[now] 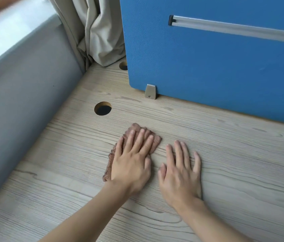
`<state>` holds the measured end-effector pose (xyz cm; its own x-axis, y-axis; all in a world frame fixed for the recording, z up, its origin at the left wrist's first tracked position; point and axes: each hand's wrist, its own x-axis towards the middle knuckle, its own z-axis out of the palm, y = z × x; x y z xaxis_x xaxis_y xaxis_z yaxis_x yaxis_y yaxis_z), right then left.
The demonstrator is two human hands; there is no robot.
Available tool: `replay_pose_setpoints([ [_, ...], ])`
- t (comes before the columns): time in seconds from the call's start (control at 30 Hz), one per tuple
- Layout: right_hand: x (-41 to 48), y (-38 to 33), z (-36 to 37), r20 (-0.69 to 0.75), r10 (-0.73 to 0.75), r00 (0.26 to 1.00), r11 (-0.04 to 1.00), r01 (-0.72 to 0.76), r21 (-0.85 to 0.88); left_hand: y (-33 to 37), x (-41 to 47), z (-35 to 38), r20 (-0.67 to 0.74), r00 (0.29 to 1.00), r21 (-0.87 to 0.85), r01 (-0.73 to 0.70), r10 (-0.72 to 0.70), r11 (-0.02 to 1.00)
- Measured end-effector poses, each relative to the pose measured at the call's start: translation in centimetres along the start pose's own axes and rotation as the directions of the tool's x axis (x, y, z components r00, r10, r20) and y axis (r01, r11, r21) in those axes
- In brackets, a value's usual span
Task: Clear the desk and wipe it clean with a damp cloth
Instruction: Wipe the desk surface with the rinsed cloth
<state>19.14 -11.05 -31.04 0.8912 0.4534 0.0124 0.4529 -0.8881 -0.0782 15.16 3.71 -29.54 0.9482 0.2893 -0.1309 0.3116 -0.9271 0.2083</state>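
Observation:
A brown cloth [155, 139] lies flat on the light wood-grain desk [233, 163], a little left of centre. My left hand [132, 163] presses down on it with straight, spread fingers and covers most of it. Only the cloth's far edge and left edge show. My right hand [181, 173] lies flat on the bare desk just to the right of the cloth, fingers straight, holding nothing.
A blue partition panel [216, 63] with a metal foot [150, 91] stands along the desk's far side. Two round cable holes [102, 108] [123, 65] are cut into the desk. A grey wall ledge [24, 95] borders the left, with a beige curtain [99, 32] behind.

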Motion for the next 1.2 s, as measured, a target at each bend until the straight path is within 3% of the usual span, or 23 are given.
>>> replay_pose_setpoints([
  [0.1, 0.8, 0.1, -0.4, -0.018, -0.014, 1.000, 1.000, 0.014, 0.001, -1.0, 0.6, 0.0, 0.012, 0.999, 0.020, -0.035, 0.035, 0.999],
  [0.27, 5.2, 0.7, -0.5, -0.033, 0.064, 0.997, 0.997, -0.062, 0.043, -0.9, 3.3, -0.8, -0.037, 0.992, -0.030, 0.119, -0.120, 0.992],
  [0.47, 5.0, 0.6, 0.5, -0.036, 0.036, 0.999, 0.999, -0.036, -0.008, -0.9, 2.5, -0.4, 0.009, 0.997, 0.011, -0.072, 0.072, 0.997],
  [0.63, 4.8, 0.8, 0.5, -0.043, 0.014, 0.999, 0.999, -0.016, -0.028, -0.3, 6.1, -0.7, -0.039, 0.996, -0.008, 0.082, -0.083, 0.997],
  [0.77, 5.0, 0.7, 0.2, -0.029, 0.023, 0.999, 1.000, -0.023, -0.017, 0.5, 4.7, -0.3, 0.039, 0.990, 0.010, -0.133, 0.133, 0.991],
  [0.93, 5.0, 0.7, 0.1, -0.031, 0.016, 0.999, 1.000, -0.017, -0.023, 0.1, 8.9, -0.9, -0.043, 0.995, -0.040, 0.085, -0.087, 0.996],
  [1.1, 5.0, 0.6, 0.1, -0.019, 0.019, 1.000, 1.000, -0.020, -0.020, -1.1, 8.3, -0.8, 0.031, 0.983, 0.042, -0.182, 0.181, 0.982],
  [1.2, 5.0, 0.7, 0.1, -0.024, 0.024, 0.999, 1.000, -0.024, -0.007, -1.5, 10.9, -1.2, -0.015, 0.992, 0.023, -0.125, 0.125, 0.992],
])
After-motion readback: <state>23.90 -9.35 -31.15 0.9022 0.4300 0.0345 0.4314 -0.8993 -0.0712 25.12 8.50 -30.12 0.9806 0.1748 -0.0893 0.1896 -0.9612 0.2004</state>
